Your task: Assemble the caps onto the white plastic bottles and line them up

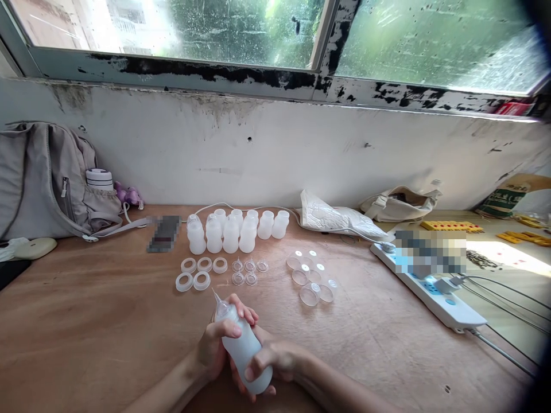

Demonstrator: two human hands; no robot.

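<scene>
Together, both hands (214, 347) (271, 353) curl around the bottle (246, 346), apparently about half closed.

Slender bare forearms (333, 376), narrow wrists (293, 359), bare hands (210, 344), slim fingers (241, 310)

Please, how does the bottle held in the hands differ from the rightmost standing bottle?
The held bottle is tilted, whereas the rightmost bottle stands upright. The held bottle has a clear nipple on top; the rightmost bottle has none. Both are whitish and translucent.
</scene>
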